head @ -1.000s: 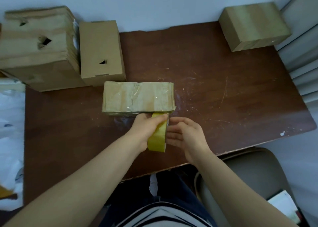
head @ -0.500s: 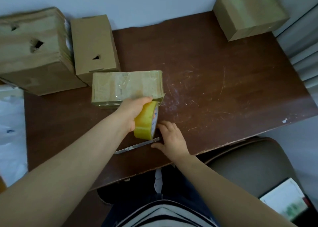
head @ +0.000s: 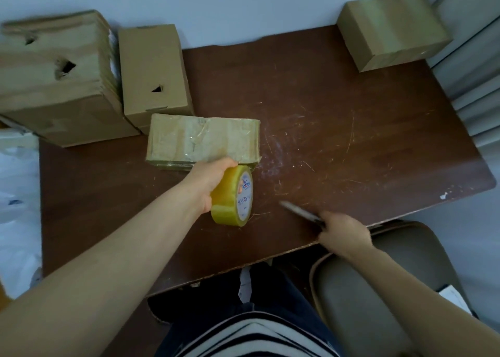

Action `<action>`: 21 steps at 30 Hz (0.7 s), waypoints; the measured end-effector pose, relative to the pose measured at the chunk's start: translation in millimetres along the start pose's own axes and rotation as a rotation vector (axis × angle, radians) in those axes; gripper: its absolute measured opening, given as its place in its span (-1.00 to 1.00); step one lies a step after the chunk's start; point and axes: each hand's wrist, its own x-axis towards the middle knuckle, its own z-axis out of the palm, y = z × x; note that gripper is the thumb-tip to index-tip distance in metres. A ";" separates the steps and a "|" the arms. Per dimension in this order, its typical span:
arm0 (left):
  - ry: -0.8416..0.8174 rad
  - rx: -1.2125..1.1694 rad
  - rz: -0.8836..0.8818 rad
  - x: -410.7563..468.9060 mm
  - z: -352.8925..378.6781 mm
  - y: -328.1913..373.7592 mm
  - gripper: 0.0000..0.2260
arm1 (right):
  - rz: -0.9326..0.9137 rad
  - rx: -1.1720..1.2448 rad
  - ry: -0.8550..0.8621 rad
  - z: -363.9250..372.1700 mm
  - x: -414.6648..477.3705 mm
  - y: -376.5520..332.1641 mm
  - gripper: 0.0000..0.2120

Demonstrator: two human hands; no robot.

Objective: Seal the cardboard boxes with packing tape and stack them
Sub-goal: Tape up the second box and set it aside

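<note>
A flat cardboard box [head: 203, 140] covered with clear tape lies on the brown table [head: 351, 140]. My left hand [head: 208, 179] grips a yellow roll of packing tape [head: 232, 195], held upright just in front of the box's near right corner. A strip of tape seems to run from the roll to that corner. My right hand [head: 343, 233] holds a slim metal knife [head: 300, 212] near the table's front edge, its tip pointing left toward the roll; the knife is blurred.
A plain box [head: 153, 72] and a larger torn stack of boxes [head: 54, 78] stand at the back left. Another sealed box [head: 389, 29] sits at the back right corner. A grey chair [head: 378, 289] is beside my legs, white bags [head: 16, 208] at the left.
My right hand has picked the knife up from the table and swung it to the right. The left hand has kept the tape roll by the box's corner.
</note>
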 end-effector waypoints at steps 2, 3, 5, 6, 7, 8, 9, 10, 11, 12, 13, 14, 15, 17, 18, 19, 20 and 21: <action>-0.008 -0.008 0.004 -0.3 0.0 -1.6 -0.68 | 0.176 0.432 -0.022 -8.8 3.2 19.4 -0.83; -0.008 -0.013 0.007 -0.6 0.2 -1.9 -0.68 | 0.218 0.656 0.007 -16.4 4.4 20.4 -0.86; -0.007 -0.028 0.012 -1.5 0.9 -2.2 -0.67 | 0.141 0.914 0.137 -37.9 7.9 4.5 -0.91; -0.007 -0.036 0.014 -2.0 1.5 -2.3 -0.67 | 0.046 0.984 0.190 -50.3 11.9 -11.4 -0.86; -0.007 -0.044 0.017 -2.7 1.9 -2.8 -0.66 | -0.077 1.011 0.228 -63.5 16.2 -31.1 -0.79; -0.008 -0.048 0.021 -3.0 2.2 -3.4 -0.66 | -0.210 1.007 0.249 -76.0 20.2 -51.8 -0.74; -0.008 -0.051 0.024 -3.5 2.5 -3.7 -0.65 | -0.335 0.988 0.247 -85.8 25.1 -71.2 -0.68; -0.010 -0.055 0.031 -4.4 2.4 -4.0 -0.65 | -0.440 0.961 0.227 -93.4 30.6 -88.6 -0.62; -0.011 -0.060 0.041 -5.3 2.5 -4.0 -0.65 | -0.514 0.907 0.197 -99.1 37.5 -102.9 -0.56; -0.008 -0.064 0.051 -6.3 3.0 -3.9 -0.66 | -0.561 0.804 0.163 -104.0 44.9 -114.7 -0.50; -0.004 -0.068 0.054 -7.2 3.6 -3.8 -0.66 | -0.588 0.660 0.129 -107.1 52.3 -123.2 -0.45; -0.007 -0.077 0.048 -7.9 3.9 -3.7 -0.66 | -0.604 0.513 0.098 -108.1 59.2 -128.4 -0.41; -0.030 -0.100 0.037 -8.6 4.4 -3.8 -0.68 | -0.609 0.392 0.075 -107.8 64.4 -131.0 -0.40; -0.107 -0.180 0.026 -13.2 5.4 -3.7 -0.72 | -0.611 0.268 0.062 -106.0 68.5 -132.1 -0.41; -0.123 -0.207 0.038 -15.3 6.4 -4.7 -0.73 | -0.613 0.220 0.079 -104.6 69.1 -130.9 -0.41; -0.111 -0.217 0.056 -16.3 7.6 -7.1 -0.75 | -0.618 0.154 0.101 -103.0 68.5 -129.7 -0.41; -0.090 -0.221 0.075 -17.7 8.3 -10.3 -0.77 | -0.627 0.084 0.120 -101.2 67.2 -128.6 -0.41; -0.074 -0.221 0.093 -19.0 9.2 -13.2 -0.78 | -0.636 0.033 0.137 -99.9 65.6 -127.4 -0.42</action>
